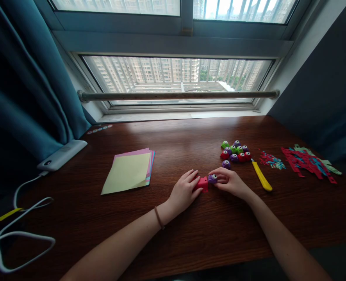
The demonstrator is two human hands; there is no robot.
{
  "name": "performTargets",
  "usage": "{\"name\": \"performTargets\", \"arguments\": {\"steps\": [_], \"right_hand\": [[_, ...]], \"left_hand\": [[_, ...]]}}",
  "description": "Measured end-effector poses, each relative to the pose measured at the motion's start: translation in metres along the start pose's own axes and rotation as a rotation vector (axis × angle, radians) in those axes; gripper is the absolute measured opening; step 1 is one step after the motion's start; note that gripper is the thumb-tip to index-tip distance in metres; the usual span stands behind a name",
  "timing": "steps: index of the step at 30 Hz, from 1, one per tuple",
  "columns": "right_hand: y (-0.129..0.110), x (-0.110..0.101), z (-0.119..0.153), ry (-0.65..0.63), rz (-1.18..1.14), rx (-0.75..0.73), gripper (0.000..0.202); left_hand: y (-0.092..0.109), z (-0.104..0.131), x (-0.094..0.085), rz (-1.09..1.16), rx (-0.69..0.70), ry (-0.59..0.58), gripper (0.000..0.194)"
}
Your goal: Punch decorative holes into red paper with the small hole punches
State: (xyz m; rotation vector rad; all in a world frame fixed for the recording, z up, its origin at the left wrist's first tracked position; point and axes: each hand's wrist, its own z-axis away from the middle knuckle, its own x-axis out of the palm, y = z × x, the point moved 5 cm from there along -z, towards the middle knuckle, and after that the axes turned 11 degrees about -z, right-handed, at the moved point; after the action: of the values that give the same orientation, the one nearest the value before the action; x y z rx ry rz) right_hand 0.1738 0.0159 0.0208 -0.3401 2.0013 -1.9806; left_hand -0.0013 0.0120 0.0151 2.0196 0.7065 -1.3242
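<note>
My left hand holds a red paper strip against the table, fingers over its far side and thumb at its near edge. Small dark marks, perhaps punched holes, show along the strip. Between the thumb and fingers of my right hand is a small purple craft punch with an eye-like disc on it. The punch sits at the strip's right end; whether paper is inside it I cannot tell. Just beyond my right hand stands another purple punch.
Several green, red and purple punches cluster at the right, beside a yellow-handled knife. Farther right lie paper confetti and cut strips. Coloured paper sheets lie left. A white power bank with a cable is far left.
</note>
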Motion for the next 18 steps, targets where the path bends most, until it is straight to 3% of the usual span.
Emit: {"name": "performTargets", "arguments": {"steps": [5, 9, 18], "right_hand": [[-0.014, 0.005, 0.001, -0.014, 0.259, -0.132, 0.034], [-0.017, 0.003, 0.001, 0.001, 0.405, -0.155, 0.034], [-0.011, 0.001, 0.002, 0.014, 0.386, -0.085, 0.034]], "left_hand": [[0.001, 0.000, 0.000, -0.010, 0.007, 0.028, 0.038], [0.000, 0.001, 0.000, -0.018, 0.011, 0.028, 0.039], [0.001, 0.001, -0.001, -0.017, 0.013, 0.056, 0.038]]}}
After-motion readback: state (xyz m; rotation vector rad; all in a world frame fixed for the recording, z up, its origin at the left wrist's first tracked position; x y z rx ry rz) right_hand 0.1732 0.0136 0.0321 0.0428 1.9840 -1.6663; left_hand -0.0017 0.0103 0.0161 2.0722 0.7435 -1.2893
